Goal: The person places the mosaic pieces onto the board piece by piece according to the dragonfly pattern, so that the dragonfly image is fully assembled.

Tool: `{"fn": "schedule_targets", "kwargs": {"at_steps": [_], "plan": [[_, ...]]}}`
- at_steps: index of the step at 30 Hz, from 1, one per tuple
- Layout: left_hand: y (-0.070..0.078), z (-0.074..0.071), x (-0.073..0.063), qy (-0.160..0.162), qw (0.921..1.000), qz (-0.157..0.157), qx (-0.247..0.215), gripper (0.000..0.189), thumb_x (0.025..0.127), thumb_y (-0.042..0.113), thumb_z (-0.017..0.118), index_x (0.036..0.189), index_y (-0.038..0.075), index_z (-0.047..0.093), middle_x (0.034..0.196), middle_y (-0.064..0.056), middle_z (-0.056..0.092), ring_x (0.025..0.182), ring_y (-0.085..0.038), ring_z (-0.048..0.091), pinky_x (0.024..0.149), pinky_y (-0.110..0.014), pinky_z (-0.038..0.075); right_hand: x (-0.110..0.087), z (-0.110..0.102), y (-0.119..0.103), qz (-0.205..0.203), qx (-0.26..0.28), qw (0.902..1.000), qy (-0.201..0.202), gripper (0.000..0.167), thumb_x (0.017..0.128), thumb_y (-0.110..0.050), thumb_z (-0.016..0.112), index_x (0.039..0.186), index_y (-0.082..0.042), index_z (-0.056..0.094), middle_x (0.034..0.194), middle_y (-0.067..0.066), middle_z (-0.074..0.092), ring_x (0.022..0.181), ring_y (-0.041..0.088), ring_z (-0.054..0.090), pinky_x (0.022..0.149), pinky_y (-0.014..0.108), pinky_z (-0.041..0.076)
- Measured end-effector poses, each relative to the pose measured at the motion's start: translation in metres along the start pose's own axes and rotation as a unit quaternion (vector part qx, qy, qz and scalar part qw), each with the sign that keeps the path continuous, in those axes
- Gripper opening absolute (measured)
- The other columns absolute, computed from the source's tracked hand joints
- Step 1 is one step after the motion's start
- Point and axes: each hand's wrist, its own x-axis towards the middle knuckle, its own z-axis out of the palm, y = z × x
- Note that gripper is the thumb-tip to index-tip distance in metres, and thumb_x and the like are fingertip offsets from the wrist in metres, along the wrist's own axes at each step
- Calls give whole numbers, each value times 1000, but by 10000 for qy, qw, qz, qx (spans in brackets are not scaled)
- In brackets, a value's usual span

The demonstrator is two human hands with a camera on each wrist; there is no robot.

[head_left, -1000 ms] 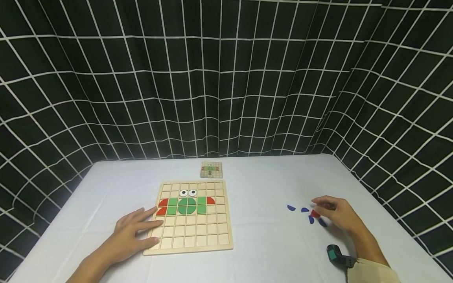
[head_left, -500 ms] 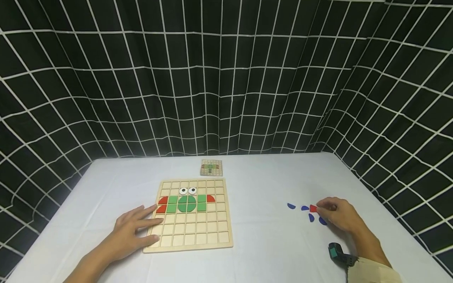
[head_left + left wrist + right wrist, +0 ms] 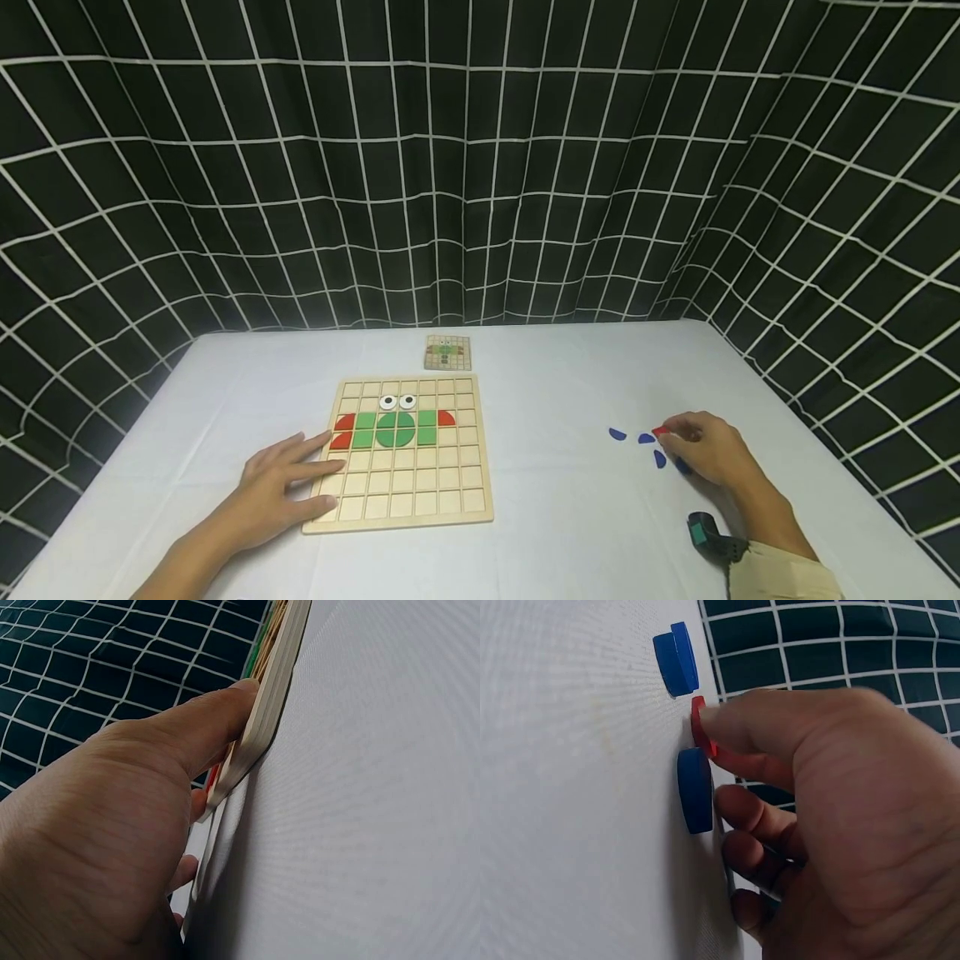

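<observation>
My right hand (image 3: 705,446) pinches a red piece (image 3: 661,431) between thumb and forefinger, just over the cloth. In the right wrist view the red piece (image 3: 700,726) shows between the fingertips, beside a blue piece (image 3: 695,790). Blue half-round pieces (image 3: 659,459) lie close around that hand. At the left, my left hand (image 3: 273,492) rests with spread fingers on the left edge of a wooden grid board (image 3: 420,483). Green tiles (image 3: 394,429), red quarter-round tiles (image 3: 344,422) and two white eye discs (image 3: 397,402) sit in the board's cells.
Behind the board lies a small picture card (image 3: 447,352) with a similar pattern. White cloth (image 3: 555,500) covers the table. A black curtain with white grid lines (image 3: 465,167) surrounds the back and sides. A dark band with a device (image 3: 712,537) is on the right wrist.
The red piece, flat on the cloth beside the right fingers before, is now between the thumb and forefinger and mostly covered. The left hand stays on the board's edge.
</observation>
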Motion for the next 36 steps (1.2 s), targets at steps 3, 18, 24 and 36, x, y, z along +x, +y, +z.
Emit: {"fn": "schedule_targets", "kwargs": {"at_steps": [3,18,24,36], "plan": [[0,0,0,-5,10000,-3,-41,43,72,54,71,112,38,66,143,1,46,135,-36,29,104,-59,14,-1,1,-1,-184,68,9997,113,32,85,-22,63,110,-3,64,109,23,61,100,40,56,80,55,49],[0,0,2,-11,10000,6,57,44,72,55,70,111,38,66,143,0,46,135,-36,29,103,-59,15,0,5,-8,-145,-15,9992,369,33,83,-27,68,106,-3,63,104,20,64,97,36,60,81,49,52],[-2,1,1,18,10000,-40,65,43,72,57,69,111,39,66,143,0,46,135,-37,29,103,-60,15,-2,-2,-12,-208,285,9966,744,35,84,-27,67,112,-7,63,98,15,66,91,30,60,64,34,54],[-1,1,0,1,10000,-67,68,43,72,58,69,110,40,66,143,2,46,135,-37,29,103,-60,15,-14,-25,-56,-1352,455,9741,1752,23,81,-22,71,102,-14,69,93,3,69,88,19,59,69,24,51]]}}
